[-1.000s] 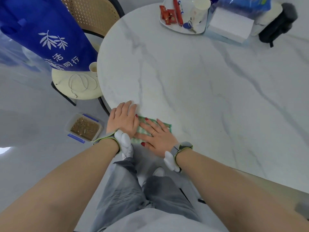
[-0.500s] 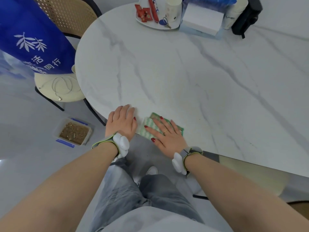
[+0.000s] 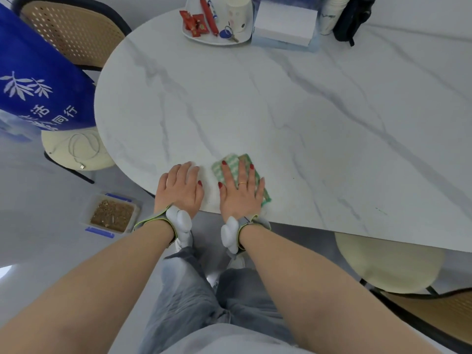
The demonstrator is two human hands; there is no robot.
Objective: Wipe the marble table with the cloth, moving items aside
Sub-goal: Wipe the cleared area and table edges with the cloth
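Observation:
A green and white checked cloth (image 3: 231,162) lies folded on the white marble table (image 3: 281,118) close to its near edge. My right hand (image 3: 240,190) presses flat on the cloth with straight fingers and covers most of it. My left hand (image 3: 178,190) rests flat on the bare marble just left of the cloth, fingers straight, at the table's rim. A gap of marble separates the two hands.
At the far edge stand a white plate (image 3: 217,39) with red packets, a cup and a blue key fob, a white tissue box (image 3: 283,24) and a black bag (image 3: 353,19). A cane chair with a blue bag (image 3: 38,80) is left; a stool (image 3: 388,264) is right; a litter tray (image 3: 112,215) is on the floor.
My right hand has slid the cloth to the right along the near edge, away from my left hand. The left hand stays on the rim. The view has shifted.

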